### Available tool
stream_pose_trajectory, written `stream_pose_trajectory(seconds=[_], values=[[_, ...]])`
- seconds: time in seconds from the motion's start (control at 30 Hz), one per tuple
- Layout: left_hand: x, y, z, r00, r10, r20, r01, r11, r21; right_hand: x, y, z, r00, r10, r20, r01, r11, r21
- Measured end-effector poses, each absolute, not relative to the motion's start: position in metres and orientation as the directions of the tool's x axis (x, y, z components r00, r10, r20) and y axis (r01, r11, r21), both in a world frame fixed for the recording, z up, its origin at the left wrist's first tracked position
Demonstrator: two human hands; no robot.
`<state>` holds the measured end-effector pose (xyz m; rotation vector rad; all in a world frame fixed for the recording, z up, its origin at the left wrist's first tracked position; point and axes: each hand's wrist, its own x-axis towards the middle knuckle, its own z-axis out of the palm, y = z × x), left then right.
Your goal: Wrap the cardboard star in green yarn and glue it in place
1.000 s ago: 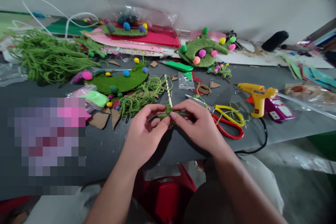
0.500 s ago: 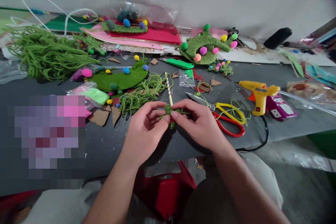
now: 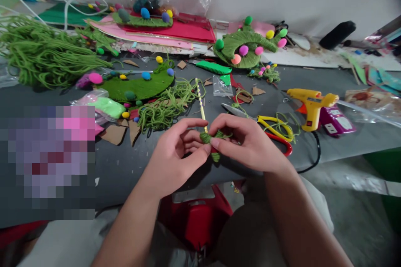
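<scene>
Between my fingertips is a small piece wrapped in green yarn, with a bit of red showing at its middle. My left hand pinches it from the left, thumb on the near side. From the other side my right hand grips it with thumb and fingers, and a yarn end sticks out there. Just beyond my hands lies a thin pale stick with a patterned far part. Scissors with yellow and red handles rest beside my right hand, partly covered by it. A tangle of green yarn lies ahead of my left hand.
A yellow glue gun stands by a purple box on the right. Crescent shapes in green with coloured balls, a green comb, a big yarn bundle and cardboard scraps lie about the table. A blurred block covers the lower left.
Both hands have shifted slightly right with the yarn-wrapped piece, which has turned, so more of its red part shows. My right hand now covers more of the scissors. The view has moved a little.
</scene>
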<state>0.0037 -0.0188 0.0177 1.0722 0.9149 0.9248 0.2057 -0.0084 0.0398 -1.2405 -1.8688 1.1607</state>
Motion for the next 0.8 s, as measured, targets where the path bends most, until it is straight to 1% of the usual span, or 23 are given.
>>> stream_pose_trajectory(seconds=[0.07,0.13,0.27,0.33,0.43,0.5,0.67,0.8], values=[[0.004,-0.020,0.018,0.350,0.923,-0.158,-0.157,0.224,0.962,0.208,-0.008,0.039,-0.399,0.917,0.009,0.404,0.185,-0.896],[0.004,-0.020,0.017,0.341,0.928,-0.151,-0.156,0.215,0.964,0.208,-0.009,0.038,-0.380,0.925,0.021,0.422,0.194,-0.886],[0.004,-0.017,0.016,0.233,0.967,-0.104,-0.102,0.130,0.986,0.209,-0.008,0.036,-0.235,0.965,0.114,0.480,0.218,-0.850],[0.004,-0.016,0.016,0.181,0.980,-0.087,-0.062,0.100,0.993,0.213,-0.007,0.038,-0.196,0.967,0.166,0.527,0.246,-0.813],[0.005,-0.015,0.016,0.139,0.986,-0.088,-0.043,0.095,0.995,0.222,-0.007,0.043,-0.208,0.960,0.187,0.589,0.276,-0.760],[0.005,-0.015,0.015,0.123,0.988,-0.094,-0.043,0.100,0.994,0.225,-0.007,0.046,-0.224,0.956,0.192,0.600,0.290,-0.745],[0.007,-0.015,0.015,0.104,0.989,-0.102,-0.041,0.107,0.993,0.216,-0.010,0.043,-0.278,0.933,0.228,0.569,0.351,-0.744],[0.007,-0.015,0.014,0.096,0.991,-0.090,-0.028,0.093,0.995,0.205,-0.010,0.038,-0.279,0.926,0.254,0.542,0.370,-0.754]])
